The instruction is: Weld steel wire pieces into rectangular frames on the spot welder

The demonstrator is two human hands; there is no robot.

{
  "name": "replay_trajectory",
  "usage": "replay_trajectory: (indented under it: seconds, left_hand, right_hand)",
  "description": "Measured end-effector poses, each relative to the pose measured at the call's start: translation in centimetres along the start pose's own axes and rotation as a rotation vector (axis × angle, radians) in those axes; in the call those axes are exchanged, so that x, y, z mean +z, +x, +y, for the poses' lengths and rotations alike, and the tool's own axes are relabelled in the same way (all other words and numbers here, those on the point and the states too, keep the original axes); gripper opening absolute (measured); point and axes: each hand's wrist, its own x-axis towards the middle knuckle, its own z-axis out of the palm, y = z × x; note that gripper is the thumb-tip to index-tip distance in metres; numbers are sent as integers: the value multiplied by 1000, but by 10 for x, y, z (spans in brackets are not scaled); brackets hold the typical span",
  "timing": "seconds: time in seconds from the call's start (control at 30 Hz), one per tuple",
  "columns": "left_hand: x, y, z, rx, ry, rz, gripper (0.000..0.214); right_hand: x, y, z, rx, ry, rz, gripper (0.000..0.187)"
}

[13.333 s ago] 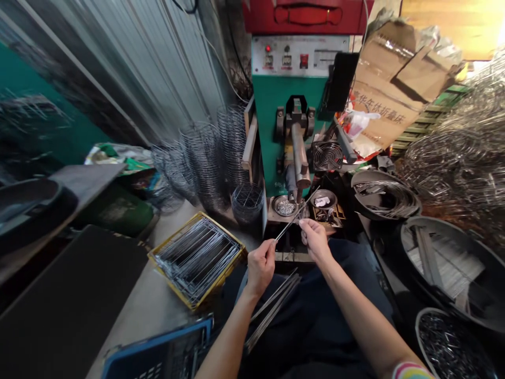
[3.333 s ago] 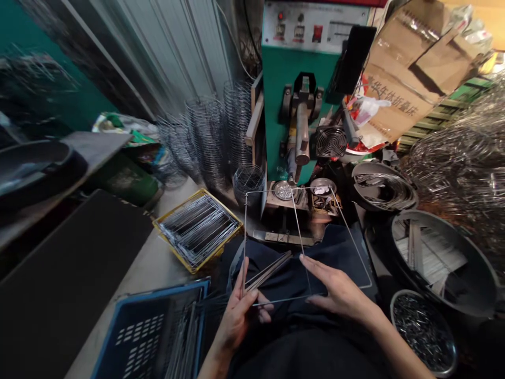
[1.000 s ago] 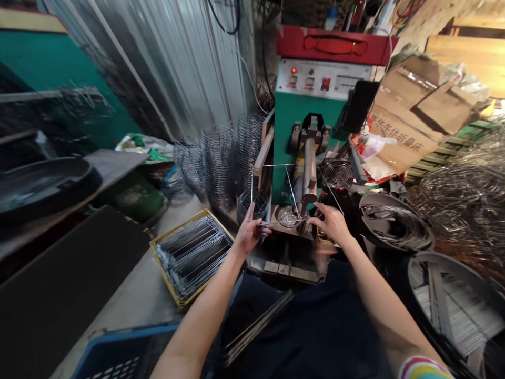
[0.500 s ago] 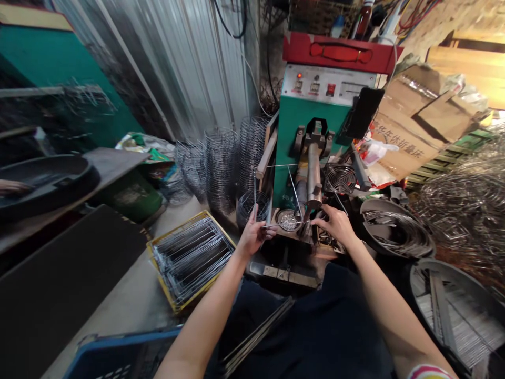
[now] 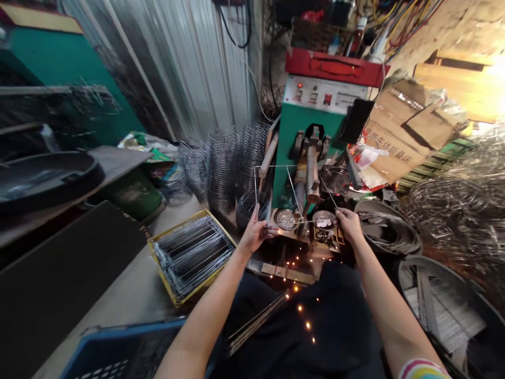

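My left hand (image 5: 254, 234) is closed on the lower left corner of a thin bent wire frame (image 5: 291, 187). My right hand (image 5: 350, 225) pinches a wire at the right, apparently part of the same frame. Between my hands, the lower wire crosses beneath the thick round arm (image 5: 312, 179) of a green spot welding machine (image 5: 287, 126); its exact contact there is hard to make out. Orange sparks (image 5: 300, 308) fly over my lap. A small dish of shiny metal bits (image 5: 285, 220) sits just behind the lower wire. Several loose rods (image 5: 258, 323) lie across my lap.
To the left stand a yellow crate (image 5: 207, 279) of wire pieces and a blue crate (image 5: 118, 332). Stacked wire coils (image 5: 223, 171) rise beside the machine. At the right are round tubs (image 5: 402, 279) of metal pieces, a wire heap (image 5: 453, 200) and a cardboard box (image 5: 398, 123).
My right hand has shifted right and away from the machine's arm, onto the wire. Sparks have appeared below the machine. My left hand keeps its grip, and the view has tilted slightly.
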Motion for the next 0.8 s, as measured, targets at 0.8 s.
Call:
replay_trajectory:
  seconds: [0.8]
  left_hand:
    - [-47,-71,-8,-179,200,269,43]
  right_hand:
    - [-17,-200,45,366,-366,-403,47]
